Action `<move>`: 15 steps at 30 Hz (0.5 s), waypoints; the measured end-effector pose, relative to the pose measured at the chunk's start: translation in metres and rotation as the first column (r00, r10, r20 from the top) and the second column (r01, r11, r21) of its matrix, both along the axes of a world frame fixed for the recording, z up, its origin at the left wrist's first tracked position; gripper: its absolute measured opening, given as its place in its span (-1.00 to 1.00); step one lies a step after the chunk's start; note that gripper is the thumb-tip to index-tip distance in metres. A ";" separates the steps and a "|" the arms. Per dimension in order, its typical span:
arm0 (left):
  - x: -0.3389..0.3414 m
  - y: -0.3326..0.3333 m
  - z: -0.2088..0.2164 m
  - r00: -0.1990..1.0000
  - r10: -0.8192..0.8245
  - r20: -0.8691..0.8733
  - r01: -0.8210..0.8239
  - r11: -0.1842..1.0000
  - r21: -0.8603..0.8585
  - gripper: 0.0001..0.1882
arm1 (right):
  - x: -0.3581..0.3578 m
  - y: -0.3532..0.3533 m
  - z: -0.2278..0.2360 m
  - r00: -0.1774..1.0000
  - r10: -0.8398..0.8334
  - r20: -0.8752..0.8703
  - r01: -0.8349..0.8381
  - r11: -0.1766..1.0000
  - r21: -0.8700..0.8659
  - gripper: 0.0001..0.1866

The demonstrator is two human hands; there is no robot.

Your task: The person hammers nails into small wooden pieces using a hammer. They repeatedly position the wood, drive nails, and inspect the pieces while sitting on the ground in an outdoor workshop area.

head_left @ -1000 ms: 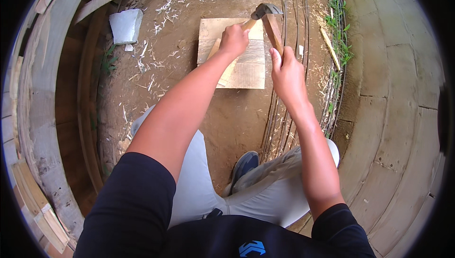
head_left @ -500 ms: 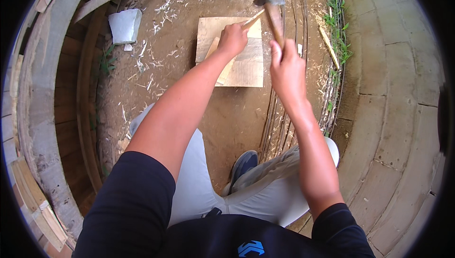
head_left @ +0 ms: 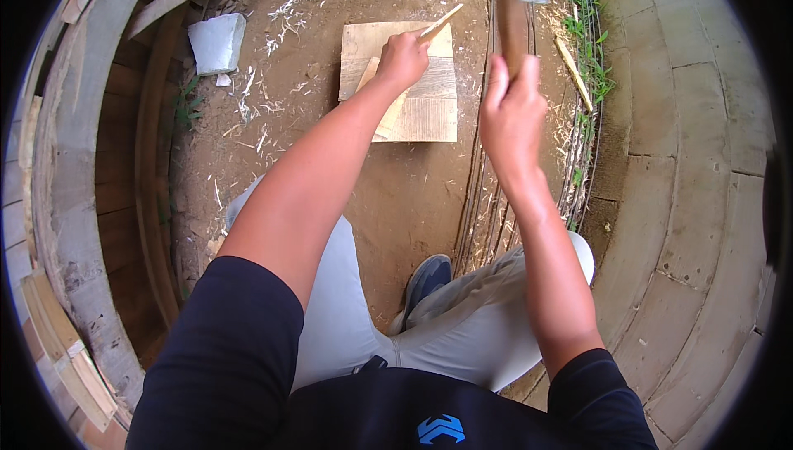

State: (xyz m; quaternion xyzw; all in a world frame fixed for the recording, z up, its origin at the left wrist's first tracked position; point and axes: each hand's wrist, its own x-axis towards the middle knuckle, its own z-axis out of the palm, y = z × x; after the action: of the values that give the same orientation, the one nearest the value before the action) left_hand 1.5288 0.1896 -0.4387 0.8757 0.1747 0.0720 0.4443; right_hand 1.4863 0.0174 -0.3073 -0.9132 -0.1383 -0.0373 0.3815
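My left hand [head_left: 402, 61] is closed around a narrow wood strip [head_left: 443, 22], whose pale tip sticks out past my fingers to the upper right. Beneath that hand lies a square wooden block [head_left: 434, 122] on the ground, with another pale piece of wood [head_left: 391, 118] showing on it under my wrist. To the right of the block, my right hand [head_left: 515, 115] grips the wooden handle of a small adze [head_left: 512, 24]. The adze is raised, apart from the strip; its head is blurred, with a dark end to the left and a bright, broad end to the right.
Wood shavings [head_left: 285, 16] litter the dirt ground. A pale stone block [head_left: 217, 43] lies at left. Long thin rods [head_left: 475, 194] run along the right, beside grass [head_left: 599, 78] and a brick surface [head_left: 669, 194]. Wooden framing [head_left: 78, 161] stands at the left edge.
My right hand has lifted the adze up and to the right, away from the strip. My left hand stays over the block, still holding the strip.
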 end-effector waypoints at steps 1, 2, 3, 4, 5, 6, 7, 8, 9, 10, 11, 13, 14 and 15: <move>-0.001 -0.005 -0.001 1.000 -0.008 0.010 0.008 1.000 -0.005 -0.71 | 0.000 -0.002 -0.005 0.982 -0.023 -0.189 0.014 0.999 -0.047 -0.77; -0.002 -0.001 -0.005 1.000 -0.006 0.029 0.006 1.000 0.006 -0.72 | 0.004 -0.001 -0.023 0.941 -0.009 -0.339 -0.080 0.966 -0.247 -0.74; -0.001 0.000 -0.007 0.999 -0.007 0.051 0.007 1.000 0.013 -0.72 | 0.004 -0.002 -0.044 0.998 0.026 -0.057 -0.042 0.954 -0.296 -0.71; -0.001 0.005 -0.009 0.999 0.009 0.044 -0.010 1.000 0.021 -0.73 | 0.006 0.003 -0.041 0.997 0.025 -0.066 -0.042 0.963 -0.267 -0.69; -0.005 0.005 -0.011 0.999 0.022 0.031 -0.023 0.999 0.024 -0.73 | 0.004 0.005 -0.036 0.996 0.021 -0.082 -0.041 0.969 -0.244 -0.67; -0.006 0.006 -0.011 0.999 0.036 0.017 -0.037 0.999 0.027 -0.73 | 0.005 0.005 -0.028 0.995 0.014 -0.094 -0.030 0.985 -0.171 -0.68; -0.002 0.010 -0.011 0.999 0.034 0.037 -0.036 0.999 0.036 -0.73 | 0.008 0.004 -0.018 0.994 0.009 -0.108 -0.019 0.995 -0.096 -0.68; -0.004 0.010 -0.010 0.998 0.033 0.045 -0.035 0.999 0.034 -0.72 | 0.004 0.004 -0.002 0.996 0.009 -0.085 -0.012 0.999 -0.038 -0.69; -0.004 0.006 -0.010 0.998 0.027 0.057 -0.029 0.999 0.028 -0.72 | 0.002 0.003 0.006 0.998 -0.010 0.060 0.010 1.000 -0.007 -0.71; -0.005 0.002 -0.010 0.999 0.031 0.032 -0.031 1.000 0.004 -0.71 | -0.001 0.002 0.001 1.000 -0.019 0.000 0.019 1.000 0.008 -0.70; -0.003 0.000 -0.006 0.999 0.032 0.016 -0.032 0.999 -0.015 -0.71 | 0.000 0.001 -0.004 0.998 -0.029 -0.052 0.030 0.999 0.027 -0.70; 0.000 -0.003 -0.002 1.000 0.026 -0.004 -0.026 0.999 -0.020 -0.69 | 0.011 -0.005 -0.045 0.979 0.025 -0.202 -0.075 0.967 -0.243 -0.67; -0.002 0.001 -0.004 1.000 0.023 -0.014 -0.023 1.000 -0.001 -0.69 | 0.005 0.002 -0.042 0.998 0.060 0.015 -0.054 0.959 -0.278 -0.65; -0.003 0.005 -0.006 0.999 0.020 -0.025 -0.020 1.000 0.017 -0.68 | 0.005 0.004 -0.036 0.997 0.040 -0.060 -0.053 0.972 -0.231 -0.65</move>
State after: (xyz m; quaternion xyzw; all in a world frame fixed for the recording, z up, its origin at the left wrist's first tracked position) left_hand 1.5257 0.1948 -0.4445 0.8785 0.1884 0.0669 0.4338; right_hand 1.4910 0.0215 -0.3432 -0.9488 -0.1526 0.0130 0.2764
